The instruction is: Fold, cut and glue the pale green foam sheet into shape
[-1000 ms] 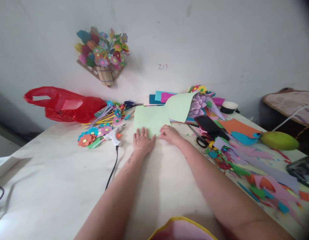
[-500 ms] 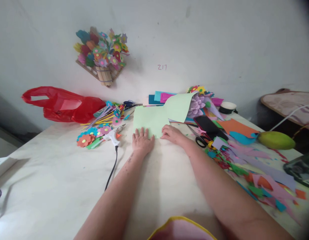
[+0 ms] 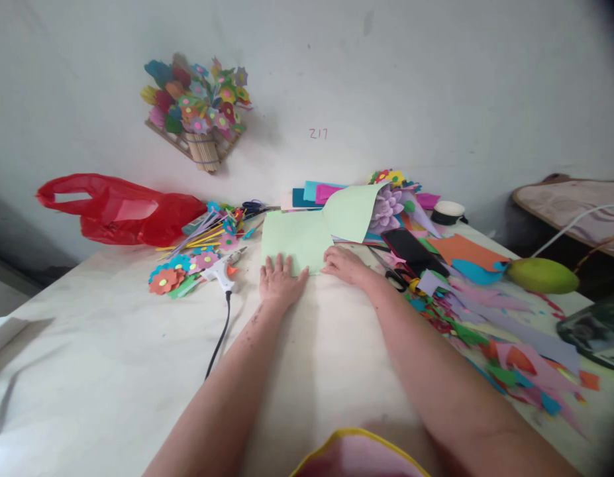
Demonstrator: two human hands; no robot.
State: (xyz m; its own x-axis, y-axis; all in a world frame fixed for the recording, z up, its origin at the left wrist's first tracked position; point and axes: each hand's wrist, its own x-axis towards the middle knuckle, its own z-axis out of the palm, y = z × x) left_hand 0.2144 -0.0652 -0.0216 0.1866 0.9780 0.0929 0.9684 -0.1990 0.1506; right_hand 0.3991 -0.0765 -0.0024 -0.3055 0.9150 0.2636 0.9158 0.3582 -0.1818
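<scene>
A light green sheet of paper (image 3: 294,232) lies on the table in front of me, its right part curling up toward a purple paper flower (image 3: 387,209). My left hand (image 3: 278,285) rests flat on the near edge of the sheet, fingers spread and thumb stretched to the right. At the sheet's near right corner, my right hand (image 3: 346,265) has its fingers curled together and pinches the edge. Left of my left hand lies a white glue gun (image 3: 221,270) with a black cord.
Cut paper flowers (image 3: 167,279) and a red plastic bag (image 3: 132,215) are at the left. On the right are scissors (image 3: 397,280), a phone (image 3: 413,252), a green-yellow fruit (image 3: 542,275) and many paper scraps (image 3: 525,361). A paper bouquet (image 3: 200,112) hangs on the wall.
My left thumb has spread a little farther to the right along the paper's edge. The whole view has shifted slightly; my right hand keeps nearly the same place on the sheet.
</scene>
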